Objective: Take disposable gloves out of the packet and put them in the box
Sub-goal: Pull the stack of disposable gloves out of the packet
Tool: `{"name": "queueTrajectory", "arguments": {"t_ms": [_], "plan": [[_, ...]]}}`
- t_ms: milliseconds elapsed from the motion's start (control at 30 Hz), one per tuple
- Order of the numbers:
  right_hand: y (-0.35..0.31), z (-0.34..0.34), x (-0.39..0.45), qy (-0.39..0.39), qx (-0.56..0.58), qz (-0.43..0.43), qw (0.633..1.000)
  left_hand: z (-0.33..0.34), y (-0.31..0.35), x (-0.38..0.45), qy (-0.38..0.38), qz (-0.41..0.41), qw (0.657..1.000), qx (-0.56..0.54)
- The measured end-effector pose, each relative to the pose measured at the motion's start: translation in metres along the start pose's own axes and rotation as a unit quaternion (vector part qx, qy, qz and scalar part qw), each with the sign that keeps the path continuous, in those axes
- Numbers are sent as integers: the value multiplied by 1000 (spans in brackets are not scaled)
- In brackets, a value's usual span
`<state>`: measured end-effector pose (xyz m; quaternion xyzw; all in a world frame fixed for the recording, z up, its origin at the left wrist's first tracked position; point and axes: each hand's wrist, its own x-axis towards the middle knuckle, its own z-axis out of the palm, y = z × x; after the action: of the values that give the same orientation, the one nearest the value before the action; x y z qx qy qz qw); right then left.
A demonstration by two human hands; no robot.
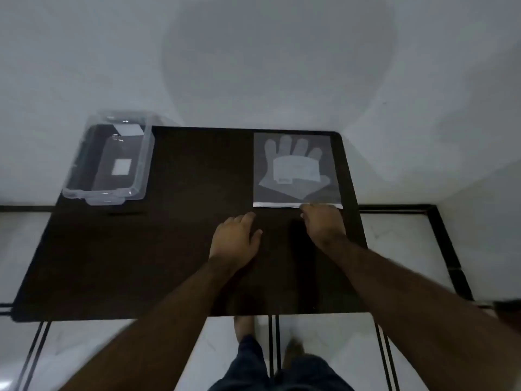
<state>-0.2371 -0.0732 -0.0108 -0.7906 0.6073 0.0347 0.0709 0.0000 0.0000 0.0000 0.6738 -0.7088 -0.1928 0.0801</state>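
Note:
A clear flat packet of disposable gloves (296, 170) lies at the far right of the dark table (174, 249), a glove shape showing through it. My right hand (322, 225) touches the packet's near white edge with its fingertips; whether it grips the edge is unclear. My left hand (235, 239) rests on the table just left of it, fingers loosely curled, holding nothing. The clear plastic box (108, 159) stands open at the far left corner with a white label inside.
The table stands against a white wall. White floor tiles with dark lines surround it, and my feet (245, 325) show below the near edge. Bare tabletop lies between the box and the packet.

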Motion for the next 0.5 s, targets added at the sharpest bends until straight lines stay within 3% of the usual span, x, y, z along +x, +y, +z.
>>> {"name": "queueTrajectory", "arguments": {"t_ms": [200, 500], "plan": [[35, 2, 54, -76, 25, -52, 995, 29, 25, 42, -32, -27, 998, -56], [64, -2, 88, -156, 95, -115, 976, 58, 54, 71, 9, -4, 998, -60]]}}
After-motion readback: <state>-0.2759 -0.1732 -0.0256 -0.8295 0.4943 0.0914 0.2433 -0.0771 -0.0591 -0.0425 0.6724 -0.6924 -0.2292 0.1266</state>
